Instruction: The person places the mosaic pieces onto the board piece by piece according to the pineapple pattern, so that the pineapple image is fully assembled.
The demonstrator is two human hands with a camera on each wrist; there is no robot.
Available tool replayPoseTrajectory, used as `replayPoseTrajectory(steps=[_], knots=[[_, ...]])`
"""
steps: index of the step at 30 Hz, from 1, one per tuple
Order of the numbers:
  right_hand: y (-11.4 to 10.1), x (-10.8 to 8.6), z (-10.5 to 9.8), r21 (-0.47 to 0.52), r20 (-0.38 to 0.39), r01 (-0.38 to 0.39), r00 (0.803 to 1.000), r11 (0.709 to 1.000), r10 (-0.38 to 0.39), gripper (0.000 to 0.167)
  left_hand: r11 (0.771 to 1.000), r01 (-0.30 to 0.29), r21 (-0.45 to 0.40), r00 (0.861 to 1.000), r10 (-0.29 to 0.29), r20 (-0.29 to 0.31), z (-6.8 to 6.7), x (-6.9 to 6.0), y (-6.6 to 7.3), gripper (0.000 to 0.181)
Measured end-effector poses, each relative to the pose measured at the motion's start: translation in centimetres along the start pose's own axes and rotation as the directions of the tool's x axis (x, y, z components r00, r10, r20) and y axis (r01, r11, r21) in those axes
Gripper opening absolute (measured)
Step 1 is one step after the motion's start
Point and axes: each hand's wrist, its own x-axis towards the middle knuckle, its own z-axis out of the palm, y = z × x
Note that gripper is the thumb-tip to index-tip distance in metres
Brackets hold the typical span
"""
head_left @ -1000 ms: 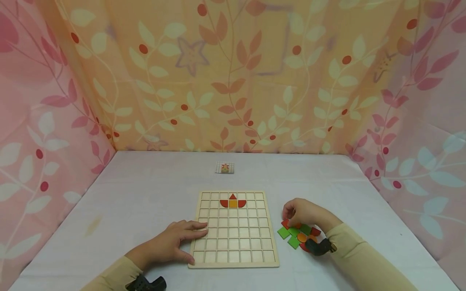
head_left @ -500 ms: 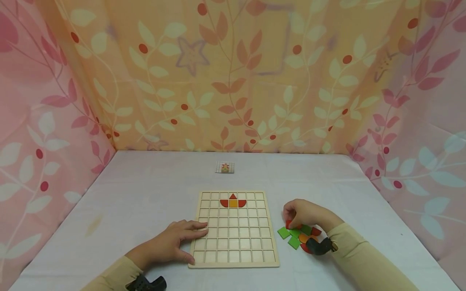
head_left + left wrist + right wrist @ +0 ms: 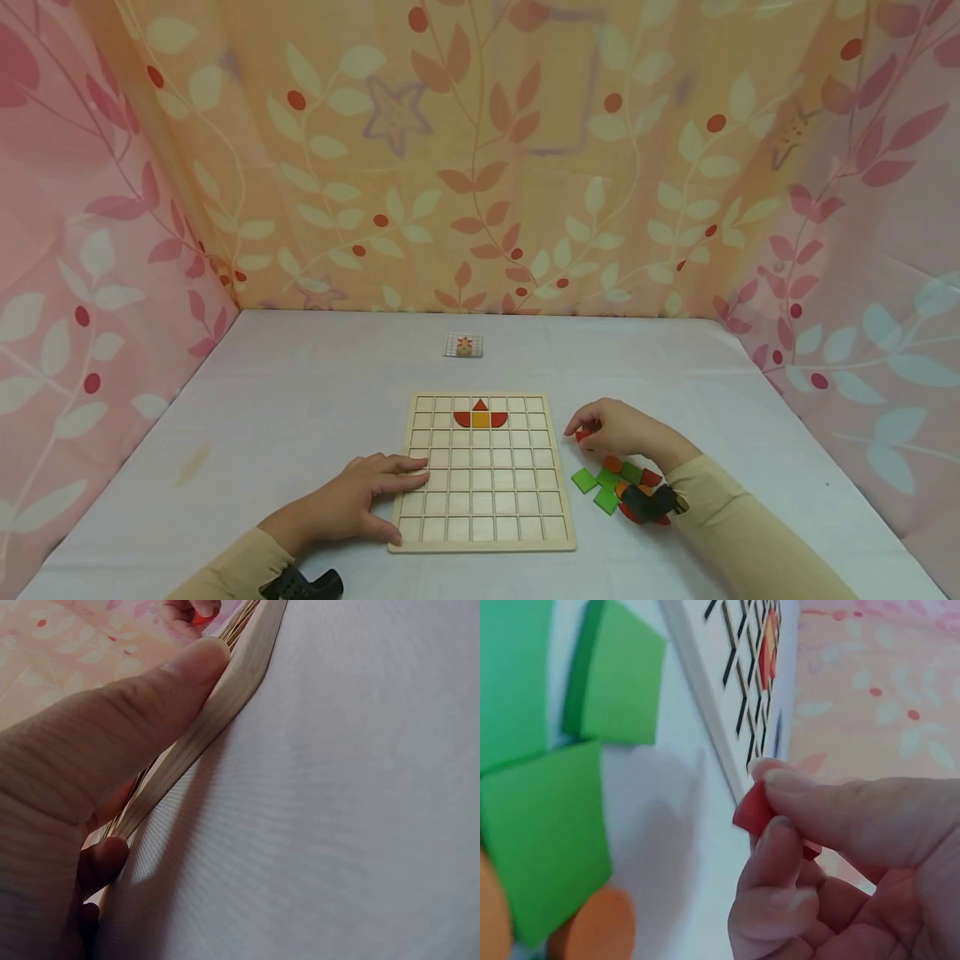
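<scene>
My right hand (image 3: 626, 433) pinches a small red block (image 3: 582, 436) between thumb and fingers, just off the board's right edge. In the right wrist view part of that red block (image 3: 754, 810) is hidden by the fingertips, so its full shape cannot be told. My left hand (image 3: 348, 500) rests on the left side of the wooden grid board (image 3: 487, 483), fingers extended over it and thumb at its near corner. On the board's upper rows lie a red triangle (image 3: 480, 406), a yellow-orange square (image 3: 481, 420) and two rounded red pieces (image 3: 498, 419) flanking the square.
Right of the board lies a loose pile: green squares (image 3: 584, 480), an orange round piece (image 3: 612, 464) and red pieces (image 3: 651, 477), partly covered by the black wrist camera (image 3: 648, 503). A small pattern card (image 3: 463, 345) lies behind the board. Floral curtains (image 3: 480, 167) surround the table.
My right hand has lifted away from the pile with the red block, moving up and left towards the board. The left hand and the pieces on the board have stayed put.
</scene>
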Motion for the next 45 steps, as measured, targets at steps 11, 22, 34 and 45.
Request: replayPoseTrajectory(steps=[11,22,34,45], knots=[[-2.6,1.9,0.7,0.132,0.000,0.073,0.997,0.989,-0.074,0.001,1.000,-0.013,-0.009,1.000,0.013,0.004,-0.1,0.1,0.1,0.074],[-5.6,4.9,2.7,0.171,0.008,0.169,0.985,0.971,-0.173,0.005,1.000,-0.013,-0.009,1.000,0.013,0.004,0.0,0.2,-0.1,0.074],[-8.9,6.7,5.2,0.214,-0.013,0.195,0.980,0.957,-0.197,0.008,1.000,-0.016,-0.013,1.000,0.016,0.006,0.1,0.1,-0.1,0.074],[-10.7,7.8,6.9,0.141,-0.028,0.181,0.983,0.973,-0.179,0.011,1.000,-0.017,-0.021,1.000,0.017,0.000,0.0,-0.1,-0.1,0.074]])
